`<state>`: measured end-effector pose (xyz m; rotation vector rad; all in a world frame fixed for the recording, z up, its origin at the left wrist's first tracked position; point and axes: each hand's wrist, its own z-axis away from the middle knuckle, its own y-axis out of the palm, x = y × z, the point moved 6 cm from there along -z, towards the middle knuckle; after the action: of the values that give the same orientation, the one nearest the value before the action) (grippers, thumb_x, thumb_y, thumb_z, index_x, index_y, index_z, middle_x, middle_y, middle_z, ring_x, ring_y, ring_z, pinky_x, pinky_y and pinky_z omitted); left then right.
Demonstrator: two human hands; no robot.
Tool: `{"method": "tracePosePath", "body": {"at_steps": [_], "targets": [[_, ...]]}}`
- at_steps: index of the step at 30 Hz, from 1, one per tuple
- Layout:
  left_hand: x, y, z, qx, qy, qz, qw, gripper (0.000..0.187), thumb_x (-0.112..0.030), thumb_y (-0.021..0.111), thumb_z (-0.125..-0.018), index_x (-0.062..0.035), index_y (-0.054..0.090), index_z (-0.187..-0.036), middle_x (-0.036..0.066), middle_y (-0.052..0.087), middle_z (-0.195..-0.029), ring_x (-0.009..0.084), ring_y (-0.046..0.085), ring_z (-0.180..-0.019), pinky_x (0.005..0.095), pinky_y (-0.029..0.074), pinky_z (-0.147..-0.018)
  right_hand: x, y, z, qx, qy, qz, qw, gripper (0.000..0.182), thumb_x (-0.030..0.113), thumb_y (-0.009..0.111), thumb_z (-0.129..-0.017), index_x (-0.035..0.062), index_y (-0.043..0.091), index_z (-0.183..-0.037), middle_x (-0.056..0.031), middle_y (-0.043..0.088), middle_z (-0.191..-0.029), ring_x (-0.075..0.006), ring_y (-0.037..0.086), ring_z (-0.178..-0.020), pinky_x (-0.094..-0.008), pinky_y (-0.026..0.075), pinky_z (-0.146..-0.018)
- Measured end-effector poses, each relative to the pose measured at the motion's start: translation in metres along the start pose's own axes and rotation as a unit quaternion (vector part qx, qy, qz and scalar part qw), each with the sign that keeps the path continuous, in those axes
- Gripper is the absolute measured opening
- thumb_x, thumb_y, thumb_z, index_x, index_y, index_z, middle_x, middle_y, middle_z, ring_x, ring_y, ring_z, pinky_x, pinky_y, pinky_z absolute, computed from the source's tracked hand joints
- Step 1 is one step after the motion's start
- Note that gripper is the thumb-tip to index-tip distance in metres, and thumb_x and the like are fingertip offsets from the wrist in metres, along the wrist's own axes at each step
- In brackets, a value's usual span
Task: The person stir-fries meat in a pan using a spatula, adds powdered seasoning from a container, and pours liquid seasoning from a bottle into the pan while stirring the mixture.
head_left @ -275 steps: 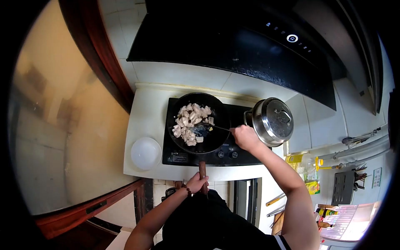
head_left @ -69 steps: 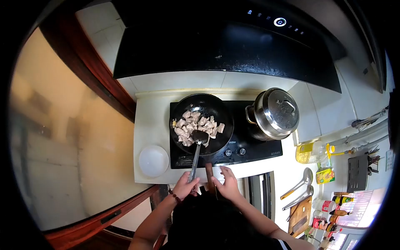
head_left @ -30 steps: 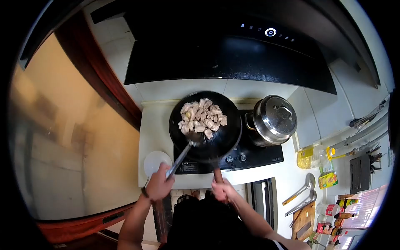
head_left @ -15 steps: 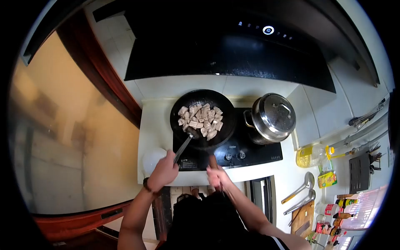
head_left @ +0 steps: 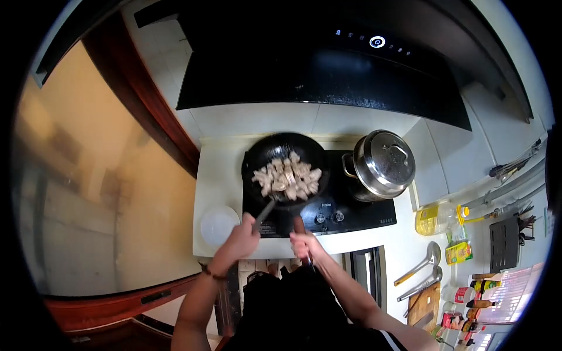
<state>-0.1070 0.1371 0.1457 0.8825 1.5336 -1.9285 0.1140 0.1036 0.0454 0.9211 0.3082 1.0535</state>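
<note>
A black wok (head_left: 284,143) sits on the left side of the black gas stove, holding pale, browned chunks of meat (head_left: 300,174). My left hand (head_left: 241,238) is closed around the metal shaft of a spatula (head_left: 267,210). The spatula's head reaches into the near left of the wok, partly covered by meat and blurred. Wrapped round the wok's wooden handle (head_left: 299,224) is my right hand (head_left: 307,244), in front of the stove. Beside my left hand a white bowl (head_left: 219,226) stands on the counter.
A lidded steel pot (head_left: 383,164) occupies the right burner. Further right are an oil bottle (head_left: 436,220), a ladle (head_left: 432,255), a wooden board (head_left: 424,304) and several condiment bottles. A black range hood (head_left: 316,76) overhangs the back; a sliding door (head_left: 105,187) stands at left.
The meat has shifted toward the near side of the wok and is blurred. My left hand has moved slightly right with the spatula, uncovering more of the white bowl. The wok tilts differently.
</note>
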Motion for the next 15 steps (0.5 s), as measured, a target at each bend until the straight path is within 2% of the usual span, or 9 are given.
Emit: {"method": "tracePosePath", "body": {"at_steps": [1,2,4,5,6,9,13,15], "targets": [[-0.016,-0.013,-0.004,0.026,-0.055,0.024,0.998,0.029,-0.014,0.058,-0.097,-0.0035,0.042,-0.118,0.031,0.065,-0.083,0.0513,0.067,-0.084,0.0540,0.051,-0.069,-0.003,0.000,0.009,-0.001,0.001,0.002,1.000,0.016,0.012,0.061,-0.102,0.0121,0.047,-0.095,0.0056,0.040,-0.060,-0.0047,0.031,-0.040,-0.0235,0.025,-0.035],[-0.035,-0.029,0.000,0.050,-0.108,0.046,0.992,0.029,-0.014,0.058,-0.097,-0.0040,0.042,-0.119,0.031,0.066,-0.083,0.0521,0.067,-0.085,0.0547,0.051,-0.069,-0.004,0.004,0.025,-0.008,-0.032,0.061,0.998,0.017,0.013,0.062,-0.101,0.0120,0.046,-0.095,0.0053,0.039,-0.059,-0.0052,0.032,-0.040,-0.0240,0.025,-0.035],[-0.039,-0.031,0.029,0.012,-0.065,0.055,0.996,0.029,-0.014,0.059,-0.096,-0.0023,0.042,-0.118,0.030,0.067,-0.085,0.0521,0.067,-0.085,0.0548,0.051,-0.070,-0.009,0.000,0.049,-0.020,-0.104,0.175,0.979,0.020,0.013,0.063,-0.101,0.0120,0.044,-0.093,0.0048,0.038,-0.057,-0.0061,0.033,-0.040,-0.0251,0.027,-0.035],[-0.042,-0.028,0.040,0.034,-0.093,0.051,0.994,0.028,-0.012,0.058,-0.096,-0.0009,0.043,-0.117,0.030,0.067,-0.087,0.0513,0.067,-0.087,0.0534,0.051,-0.073,-0.025,-0.011,0.057,0.052,-0.085,0.140,0.985,0.019,0.014,0.063,-0.100,0.0122,0.045,-0.096,0.0043,0.038,-0.058,-0.0059,0.034,-0.040,-0.0247,0.026,-0.035],[-0.044,-0.023,0.044,0.029,-0.069,0.037,0.996,0.029,-0.011,0.057,-0.096,0.0003,0.042,-0.118,0.031,0.067,-0.091,0.0512,0.067,-0.090,0.0529,0.052,-0.077,-0.026,-0.013,0.053,0.051,-0.084,0.136,0.986,0.019,0.014,0.063,-0.100,0.0122,0.045,-0.096,0.0043,0.038,-0.058,-0.0059,0.034,-0.040,-0.0247,0.026,-0.035],[-0.047,-0.012,0.055,0.065,-0.100,0.061,0.991,0.031,-0.010,0.058,-0.096,0.0002,0.041,-0.120,0.031,0.067,-0.094,0.0514,0.066,-0.092,0.0537,0.052,-0.079,-0.014,-0.014,0.045,0.064,-0.060,0.060,0.994,0.014,0.013,0.062,-0.101,0.0130,0.048,-0.100,0.0043,0.041,-0.061,-0.0042,0.033,-0.041,-0.0225,0.025,-0.034],[-0.041,-0.016,0.054,0.031,-0.081,0.063,0.994,0.033,-0.011,0.058,-0.095,0.0002,0.041,-0.120,0.031,0.067,-0.094,0.0521,0.066,-0.092,0.0546,0.051,-0.078,-0.016,-0.010,0.042,0.089,-0.053,0.047,0.994,0.012,0.013,0.060,-0.102,0.0131,0.048,-0.100,0.0047,0.041,-0.062,-0.0034,0.032,-0.041,-0.0212,0.024,-0.034],[-0.031,-0.017,0.042,0.012,-0.070,0.044,0.997,0.032,-0.012,0.058,-0.096,-0.0002,0.041,-0.120,0.031,0.067,-0.093,0.0524,0.066,-0.091,0.0547,0.051,-0.077,-0.011,-0.010,0.030,0.049,-0.040,0.049,0.997,0.011,0.012,0.060,-0.102,0.0130,0.050,-0.100,0.0062,0.040,-0.061,-0.0033,0.033,-0.042,-0.0208,0.024,-0.035]]}}
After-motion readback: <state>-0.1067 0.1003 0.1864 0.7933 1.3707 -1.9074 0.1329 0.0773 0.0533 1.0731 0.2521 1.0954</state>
